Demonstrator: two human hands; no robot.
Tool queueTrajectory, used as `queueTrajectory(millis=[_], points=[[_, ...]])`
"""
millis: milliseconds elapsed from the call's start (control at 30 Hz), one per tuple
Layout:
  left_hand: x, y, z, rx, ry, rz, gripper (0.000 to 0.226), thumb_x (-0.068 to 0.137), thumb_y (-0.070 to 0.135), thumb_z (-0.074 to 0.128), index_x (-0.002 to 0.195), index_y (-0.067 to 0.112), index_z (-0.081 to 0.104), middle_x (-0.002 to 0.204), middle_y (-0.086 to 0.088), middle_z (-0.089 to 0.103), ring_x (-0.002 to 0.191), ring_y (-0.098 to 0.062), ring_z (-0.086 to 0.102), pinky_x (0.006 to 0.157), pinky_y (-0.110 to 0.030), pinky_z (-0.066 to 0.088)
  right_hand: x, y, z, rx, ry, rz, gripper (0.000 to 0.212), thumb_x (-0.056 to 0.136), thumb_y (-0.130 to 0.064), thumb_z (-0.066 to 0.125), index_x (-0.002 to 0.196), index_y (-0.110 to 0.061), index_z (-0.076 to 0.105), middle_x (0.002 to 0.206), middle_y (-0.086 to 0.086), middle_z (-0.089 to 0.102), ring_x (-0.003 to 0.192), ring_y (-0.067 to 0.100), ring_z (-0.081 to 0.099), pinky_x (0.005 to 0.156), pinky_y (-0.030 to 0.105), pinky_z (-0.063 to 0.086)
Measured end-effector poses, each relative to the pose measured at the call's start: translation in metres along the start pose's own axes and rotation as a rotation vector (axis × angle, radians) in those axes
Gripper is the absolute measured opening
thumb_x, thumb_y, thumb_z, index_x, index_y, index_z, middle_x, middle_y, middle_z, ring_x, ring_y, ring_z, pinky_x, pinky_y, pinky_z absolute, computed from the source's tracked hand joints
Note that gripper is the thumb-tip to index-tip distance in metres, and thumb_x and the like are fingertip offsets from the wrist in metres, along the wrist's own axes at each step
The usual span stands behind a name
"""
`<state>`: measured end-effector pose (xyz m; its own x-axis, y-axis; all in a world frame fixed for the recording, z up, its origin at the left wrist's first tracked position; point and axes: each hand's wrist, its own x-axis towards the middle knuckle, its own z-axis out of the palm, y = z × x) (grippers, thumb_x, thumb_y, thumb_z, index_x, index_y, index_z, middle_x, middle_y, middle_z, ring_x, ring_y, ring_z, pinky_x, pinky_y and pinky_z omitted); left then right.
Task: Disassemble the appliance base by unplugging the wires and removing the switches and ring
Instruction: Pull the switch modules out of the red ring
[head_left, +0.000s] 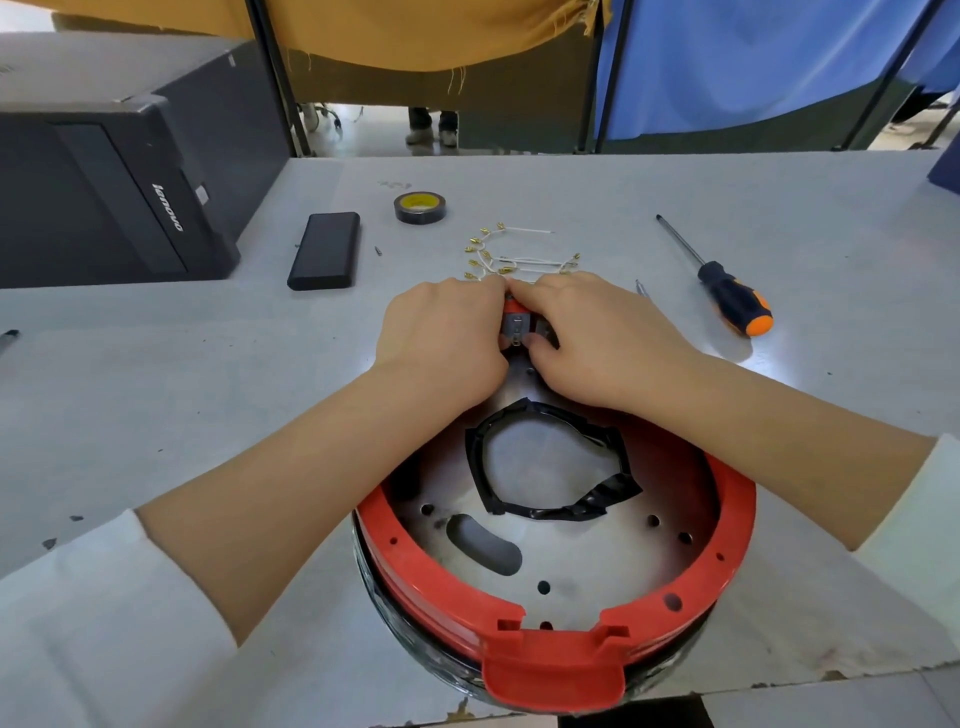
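- Appliance base (556, 551): round, red ring (727, 499) up, tab toward viewer.
- Switches (517, 327): at base's far rim.
- Left hand (441, 332), right hand (597, 332): both pinching the switches.
- Wires (511, 254): loose, just beyond the base.

Left hand (441, 332) and right hand (587, 332) grip the switch (517, 326) (wires (511, 257) lie beyond).

Appliance base (550, 566) sat at near edge of table (156, 389), ring (727, 499) on its rim. Both hands met at base's far side, left hand (441, 332) left of switch (516, 325), right hand (597, 338) right of it. Loose wires (511, 254) lay just behind hands, tape roll (420, 207) further back. Screwdriver (719, 283) off right, power bank (324, 250) left, computer tower (104, 156) far left.
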<state>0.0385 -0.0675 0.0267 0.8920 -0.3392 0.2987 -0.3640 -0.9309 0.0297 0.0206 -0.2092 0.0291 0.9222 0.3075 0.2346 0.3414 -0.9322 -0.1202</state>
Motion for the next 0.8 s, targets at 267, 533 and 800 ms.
queueTrajectory(millis=[267, 533, 800], points=[[0.001, 0.003, -0.005, 0.034, -0.016, -0.030, 0.028, 0.080, 0.019, 0.052, 0.108, 0.022, 0.052, 0.095, -0.006, 0.063, 0.071, -0.026, 0.041, 0.047, -0.030, 0.018, 0.001, -0.002, 0.000, -0.020, 0.014, 0.043, 0.028, 0.087, -0.018, 0.045, 0.113, -0.025, 0.048, 0.109, 0.001, 0.059, 0.107, 0.029, 0.051, 0.069, 0.035, 0.039], [-0.007, 0.001, -0.007, -0.094, -0.059, -0.003, 0.032, 0.086, 0.021, 0.047, 0.118, 0.023, 0.049, 0.105, -0.006, 0.064, 0.094, -0.033, 0.059, 0.062, -0.031, 0.029, -0.003, 0.004, -0.001, -0.008, -0.026, 0.004, 0.057, 0.091, -0.022, 0.044, 0.146, -0.025, 0.031, 0.129, 0.003, 0.054, 0.120, 0.027, 0.045, 0.086, 0.038, 0.044], [-0.010, 0.006, -0.007, -0.123, -0.038, -0.048, 0.025, 0.079, 0.022, 0.051, 0.104, 0.024, 0.055, 0.092, -0.002, 0.064, 0.071, -0.025, 0.047, 0.049, -0.029, 0.024, -0.009, 0.006, 0.001, -0.028, -0.003, -0.007, 0.058, 0.094, -0.026, 0.044, 0.148, -0.025, 0.025, 0.133, 0.002, 0.051, 0.125, 0.025, 0.041, 0.083, 0.038, 0.043]])
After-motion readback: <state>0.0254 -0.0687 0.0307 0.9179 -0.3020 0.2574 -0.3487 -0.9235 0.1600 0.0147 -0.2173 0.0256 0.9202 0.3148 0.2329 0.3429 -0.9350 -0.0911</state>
